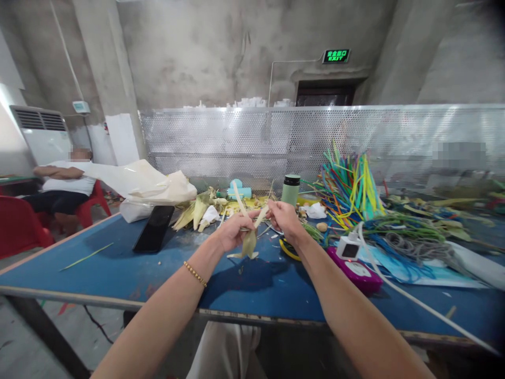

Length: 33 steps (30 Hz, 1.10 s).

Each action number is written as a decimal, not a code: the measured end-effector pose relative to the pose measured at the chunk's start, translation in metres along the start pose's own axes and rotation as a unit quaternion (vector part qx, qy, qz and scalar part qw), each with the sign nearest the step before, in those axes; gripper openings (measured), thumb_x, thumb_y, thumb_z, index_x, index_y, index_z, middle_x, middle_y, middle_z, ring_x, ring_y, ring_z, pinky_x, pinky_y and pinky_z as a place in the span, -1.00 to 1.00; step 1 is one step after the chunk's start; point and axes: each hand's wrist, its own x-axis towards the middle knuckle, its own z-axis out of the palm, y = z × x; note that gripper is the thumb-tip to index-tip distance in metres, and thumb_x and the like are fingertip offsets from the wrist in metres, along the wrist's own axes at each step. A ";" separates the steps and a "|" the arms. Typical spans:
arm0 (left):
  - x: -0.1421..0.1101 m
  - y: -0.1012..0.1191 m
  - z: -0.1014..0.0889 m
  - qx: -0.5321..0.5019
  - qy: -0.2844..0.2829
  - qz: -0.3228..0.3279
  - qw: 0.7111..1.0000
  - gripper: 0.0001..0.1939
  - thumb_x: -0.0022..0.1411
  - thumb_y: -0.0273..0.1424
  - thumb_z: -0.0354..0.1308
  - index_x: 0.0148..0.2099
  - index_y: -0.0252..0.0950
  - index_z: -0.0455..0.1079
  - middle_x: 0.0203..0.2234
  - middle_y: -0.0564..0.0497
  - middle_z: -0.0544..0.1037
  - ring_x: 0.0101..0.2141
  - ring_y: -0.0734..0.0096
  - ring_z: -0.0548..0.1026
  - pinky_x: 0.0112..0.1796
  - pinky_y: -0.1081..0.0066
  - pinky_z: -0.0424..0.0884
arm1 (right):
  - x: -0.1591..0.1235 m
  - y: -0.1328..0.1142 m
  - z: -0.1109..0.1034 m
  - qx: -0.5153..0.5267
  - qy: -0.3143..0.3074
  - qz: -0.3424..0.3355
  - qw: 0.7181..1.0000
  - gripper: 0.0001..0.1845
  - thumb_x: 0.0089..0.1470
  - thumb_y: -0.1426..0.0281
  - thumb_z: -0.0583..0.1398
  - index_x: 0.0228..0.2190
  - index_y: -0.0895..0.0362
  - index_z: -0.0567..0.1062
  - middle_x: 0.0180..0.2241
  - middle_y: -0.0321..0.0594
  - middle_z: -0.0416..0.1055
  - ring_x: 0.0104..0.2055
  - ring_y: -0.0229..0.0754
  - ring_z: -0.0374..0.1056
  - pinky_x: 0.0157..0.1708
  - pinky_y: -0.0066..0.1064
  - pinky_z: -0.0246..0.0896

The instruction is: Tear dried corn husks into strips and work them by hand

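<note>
Over the middle of the blue table (118,279), both of my hands are closed on a dried corn husk (249,245) folded into strips. My left hand (235,232) grips it near its middle, with one pale strip (239,199) standing up above the fingers and the wider end hanging below. Fingertips of my right hand (284,218) pinch another pale strip (261,216) at its upper end, slightly to the right. Some of the folds between the fingers are hidden.
Loose husks (197,209), a black phone (153,229) and a plastic bag (158,184) lie left. A green bottle (291,190) stands behind my right hand. Rightward are coloured strips (351,189), a purple box (361,276) and a white cable (410,300). A person (69,184) sits far left.
</note>
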 end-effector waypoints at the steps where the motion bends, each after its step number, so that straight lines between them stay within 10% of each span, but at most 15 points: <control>1: 0.001 0.000 -0.002 -0.018 0.007 0.002 1.000 -0.25 -0.20 -0.56 0.07 0.16 -0.31 0.33 -0.67 0.12 0.32 -0.67 0.58 0.21 -0.58 0.49 0.11 | -0.002 -0.001 0.001 0.008 -0.008 0.035 0.999 -0.51 0.03 -0.04 0.14 -0.46 0.17 0.42 -0.67 -0.26 0.35 -0.78 -0.41 0.00 -0.81 -0.53 -0.20; 5: 0.001 0.006 -0.006 -0.075 0.006 0.010 0.997 -0.20 -0.18 -0.54 0.08 0.22 -0.29 0.24 -0.65 0.12 0.32 -0.66 0.58 0.21 -0.57 0.51 0.14 | -0.011 -0.007 0.004 0.024 -0.086 0.083 0.993 -0.34 0.05 -0.15 0.05 -0.52 0.23 0.46 -0.65 -0.17 0.39 -0.77 -0.42 0.06 -0.81 -0.55 -0.18; 10: -0.002 0.011 0.001 -0.030 0.062 0.024 0.997 -0.19 -0.24 -0.60 0.05 0.19 -0.31 0.29 -0.62 0.11 0.36 -0.64 0.59 0.23 -0.57 0.52 0.15 | -0.018 -0.011 0.010 0.010 -0.149 -0.050 0.987 -0.51 -0.12 -0.02 0.27 -0.56 0.20 0.45 -0.64 -0.30 0.34 -0.68 -0.41 0.13 -0.74 -0.55 -0.04; 33: -0.008 0.008 0.011 -0.001 0.022 0.056 0.998 -0.24 -0.07 -0.62 0.15 0.24 -0.20 0.25 -0.59 0.15 0.30 -0.59 0.63 0.19 -0.55 0.52 0.07 | 0.004 -0.013 -0.019 -0.024 0.067 -0.219 0.973 -0.65 -0.07 0.13 0.26 -0.52 0.20 0.50 -0.66 -0.34 0.26 -0.63 -0.36 0.13 -0.64 -0.51 0.05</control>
